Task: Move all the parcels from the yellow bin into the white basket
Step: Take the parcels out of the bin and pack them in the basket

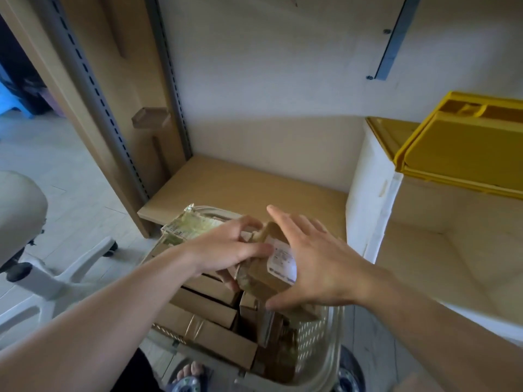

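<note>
A brown cardboard parcel (268,274) with a white label is held above the white basket (317,343). My left hand (226,250) grips its left end. My right hand (317,267) lies against its right side with fingers spread. The basket stands low in the middle and holds several brown cardboard parcels (209,309), plus a yellowish taped parcel (189,224) at its far edge. The yellow bin (458,148) sits tilted at the upper right on a white box.
A tan shelf board (240,182) lies behind the basket, with a slotted metal upright (93,80) to the left. A white open box (376,193) stands at right. An office chair (25,216) with castors is at left. My sandalled feet show below.
</note>
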